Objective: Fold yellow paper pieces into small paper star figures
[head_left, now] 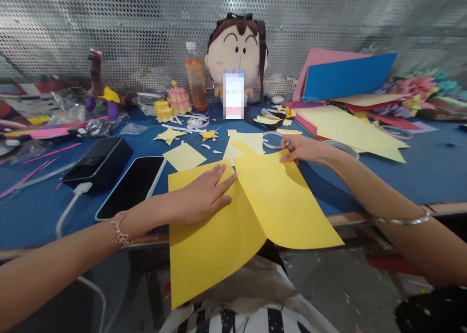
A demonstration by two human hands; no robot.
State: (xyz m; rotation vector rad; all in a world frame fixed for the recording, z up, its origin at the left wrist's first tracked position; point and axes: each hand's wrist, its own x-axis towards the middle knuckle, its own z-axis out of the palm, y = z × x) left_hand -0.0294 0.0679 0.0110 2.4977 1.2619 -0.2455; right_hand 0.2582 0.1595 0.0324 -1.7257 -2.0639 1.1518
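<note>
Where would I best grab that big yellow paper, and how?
Probably pinch the yellow paper by its near right corner, coming from the right: that corner juts free past the edge of the table. The left hand rests on the left half; the right hand pinches the far edge.

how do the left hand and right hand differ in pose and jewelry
The left hand lies palm down, fingers extended, on the yellow paper; the right hand pinches it at a far corner. The left arm wears a linked bracelet, the right arm a smooth silver bangle. Both hands touch yellow paper.
</note>
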